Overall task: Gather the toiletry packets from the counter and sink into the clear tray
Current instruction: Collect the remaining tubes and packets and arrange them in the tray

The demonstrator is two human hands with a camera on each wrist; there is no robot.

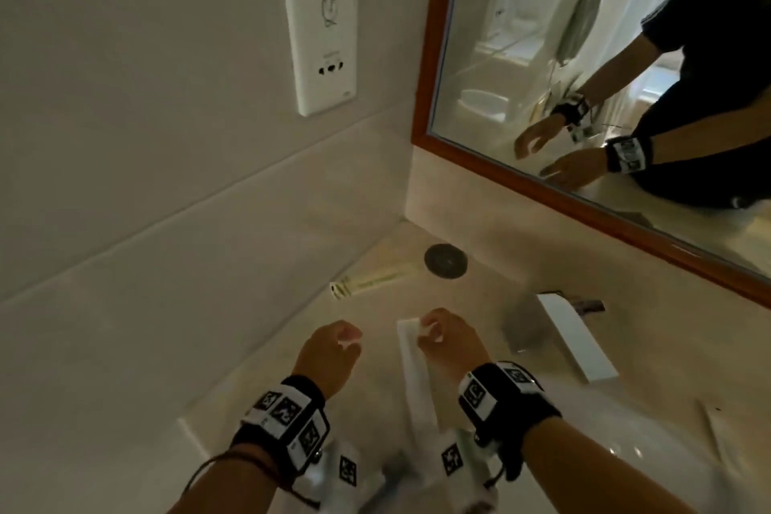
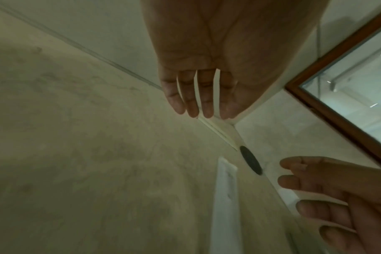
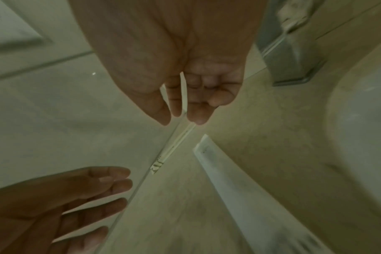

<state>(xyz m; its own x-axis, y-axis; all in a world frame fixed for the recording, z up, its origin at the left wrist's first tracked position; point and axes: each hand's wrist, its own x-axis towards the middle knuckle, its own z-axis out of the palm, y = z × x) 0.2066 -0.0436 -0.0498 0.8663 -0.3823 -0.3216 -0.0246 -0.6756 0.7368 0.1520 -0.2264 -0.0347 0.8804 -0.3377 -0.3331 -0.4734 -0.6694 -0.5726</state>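
Observation:
A long white packet [image 1: 413, 367] lies flat on the beige counter [image 1: 258, 380], running toward me between my hands. A slim cream packet [image 1: 369, 282] lies farther off along the foot of the wall. My left hand [image 1: 348, 340] hovers left of the white packet, fingers [image 2: 194, 103] loosely extended and holding nothing. My right hand [image 1: 429, 332] hangs over the white packet's far end [image 3: 205, 146], fingers [image 3: 178, 110] relaxed and apart from it. Both packets [image 2: 225, 197] [image 3: 172, 147] show beyond the fingers in the wrist views. No clear tray is in view.
A dark round disc [image 1: 445, 261] sits in the counter's back corner, past the cream packet. A chrome faucet [image 1: 571, 334] stands right of my right hand, above the white sink basin [image 1: 626, 451]. A wood-framed mirror [image 1: 584, 217] lines the back wall. A thin white strip [image 1: 711, 426] lies far right.

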